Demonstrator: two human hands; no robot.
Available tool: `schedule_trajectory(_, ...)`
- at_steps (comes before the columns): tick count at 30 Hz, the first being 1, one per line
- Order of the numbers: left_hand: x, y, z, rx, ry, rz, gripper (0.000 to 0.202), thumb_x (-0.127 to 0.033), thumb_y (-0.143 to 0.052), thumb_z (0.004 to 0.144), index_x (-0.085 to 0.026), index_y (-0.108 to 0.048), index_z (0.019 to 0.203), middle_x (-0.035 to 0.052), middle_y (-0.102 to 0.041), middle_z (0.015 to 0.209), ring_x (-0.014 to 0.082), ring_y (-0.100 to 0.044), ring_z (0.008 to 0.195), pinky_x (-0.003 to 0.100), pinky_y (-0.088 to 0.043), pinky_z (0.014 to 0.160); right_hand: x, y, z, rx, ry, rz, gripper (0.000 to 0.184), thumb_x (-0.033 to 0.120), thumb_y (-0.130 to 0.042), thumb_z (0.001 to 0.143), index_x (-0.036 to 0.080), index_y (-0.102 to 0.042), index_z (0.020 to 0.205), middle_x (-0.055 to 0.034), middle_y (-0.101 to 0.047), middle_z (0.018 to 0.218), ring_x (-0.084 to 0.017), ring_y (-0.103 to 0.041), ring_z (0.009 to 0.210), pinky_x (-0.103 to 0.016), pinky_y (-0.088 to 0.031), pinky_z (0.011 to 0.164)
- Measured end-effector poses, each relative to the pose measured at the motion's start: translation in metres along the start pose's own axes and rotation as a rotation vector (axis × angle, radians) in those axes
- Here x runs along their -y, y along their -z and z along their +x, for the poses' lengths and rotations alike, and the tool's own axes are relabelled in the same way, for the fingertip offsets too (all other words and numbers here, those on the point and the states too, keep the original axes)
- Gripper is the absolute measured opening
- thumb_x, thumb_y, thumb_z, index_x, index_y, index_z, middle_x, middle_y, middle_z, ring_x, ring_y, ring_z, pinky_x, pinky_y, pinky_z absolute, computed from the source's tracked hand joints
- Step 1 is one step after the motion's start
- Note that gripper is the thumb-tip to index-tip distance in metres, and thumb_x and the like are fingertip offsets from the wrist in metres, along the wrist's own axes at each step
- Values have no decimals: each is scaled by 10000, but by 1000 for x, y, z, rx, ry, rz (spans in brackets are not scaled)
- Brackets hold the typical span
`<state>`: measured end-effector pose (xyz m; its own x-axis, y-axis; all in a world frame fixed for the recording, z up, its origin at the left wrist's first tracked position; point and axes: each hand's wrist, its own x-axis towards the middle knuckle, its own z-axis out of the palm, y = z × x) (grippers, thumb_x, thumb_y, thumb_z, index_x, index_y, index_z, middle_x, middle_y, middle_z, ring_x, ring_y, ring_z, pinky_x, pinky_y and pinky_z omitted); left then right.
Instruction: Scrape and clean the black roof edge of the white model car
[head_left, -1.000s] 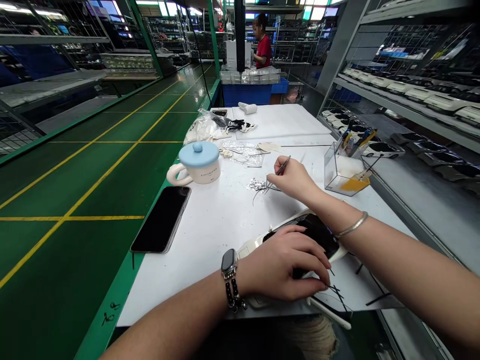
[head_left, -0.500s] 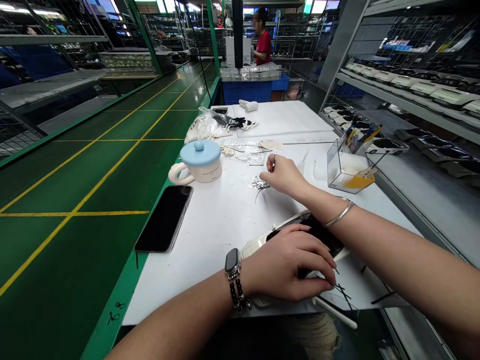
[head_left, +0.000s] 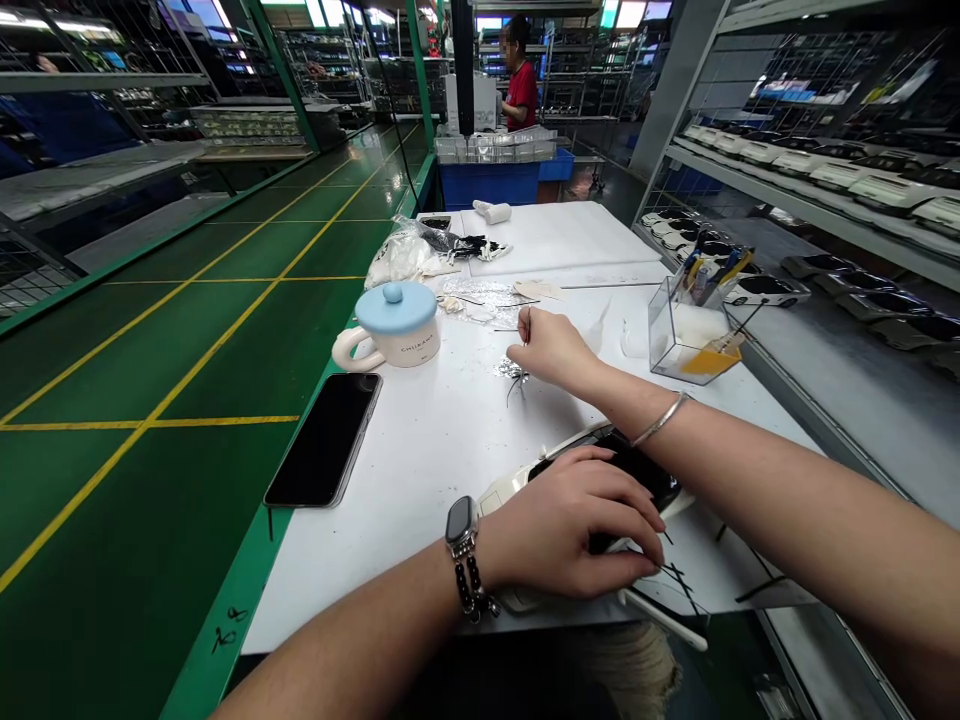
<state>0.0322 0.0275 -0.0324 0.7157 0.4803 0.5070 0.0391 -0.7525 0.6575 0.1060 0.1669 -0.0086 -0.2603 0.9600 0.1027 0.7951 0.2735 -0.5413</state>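
Observation:
My left hand (head_left: pixel 574 525), with a watch at its wrist, lies over a white model car (head_left: pixel 501 490) and grips it, fingers curled round its side. The hand hides much of the body; the dark roof and windows show beyond the knuckles. By its fingertips are thin black strips (head_left: pixel 679 578), and a white-edged part of the car, perhaps an open door (head_left: pixel 664 618), sticks out. My right hand (head_left: pixel 551 348) is closed in a pinch above a small heap of shiny silver bits (head_left: pixel 512 368). A thin dark thing shows at its fingers, too small to name.
A blue-lidded mug (head_left: pixel 409 335) and a phone (head_left: pixel 324 440) stand along the left table edge. Plastic bags (head_left: pixel 405 255) lie farther back. At right is a clear box (head_left: pixel 694 345) with tools. Racks of model cars (head_left: pixel 817 165) line the right; a person (head_left: pixel 520 95) works beyond.
My right hand has shifted slightly left over the silver bits, still pinched. My left hand keeps its hold on the model car. The whole view has moved a little.

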Motion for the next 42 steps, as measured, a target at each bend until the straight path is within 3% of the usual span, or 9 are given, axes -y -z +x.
schedule_trajectory(11, 0, 0, 0, 0, 8, -1, 138, -225, -572, 862, -176, -673, 781, 39, -716, 945, 149, -625, 1010, 329, -283, 1100, -12, 6, -4, -39, -36, 86, 170, 200, -531, 611, 217, -367, 651, 40, -460, 573, -112, -408, 544, -258, -270, 551)
schedule_trajectory(20, 0, 0, 0, 36, 34, 16, 143, -250, -564, 869, -198, -669, 787, 25, -721, 969, 146, -619, 1027, 325, -293, 1100, -4, 2, -3, -17, -34, 38, 174, 188, -535, 610, 220, -375, 670, 26, -467, 587, -120, -369, 535, -266, -251, 545)
schedule_trajectory(42, 0, -2, -1, -39, -27, -8, 135, -198, -587, 852, -148, -695, 787, 50, -712, 930, 162, -619, 1005, 332, -316, 1092, 2, 1, -4, 7, -8, -33, 147, 172, -521, 620, 213, -402, 697, -3, -509, 655, -137, -404, 587, -269, -265, 558)
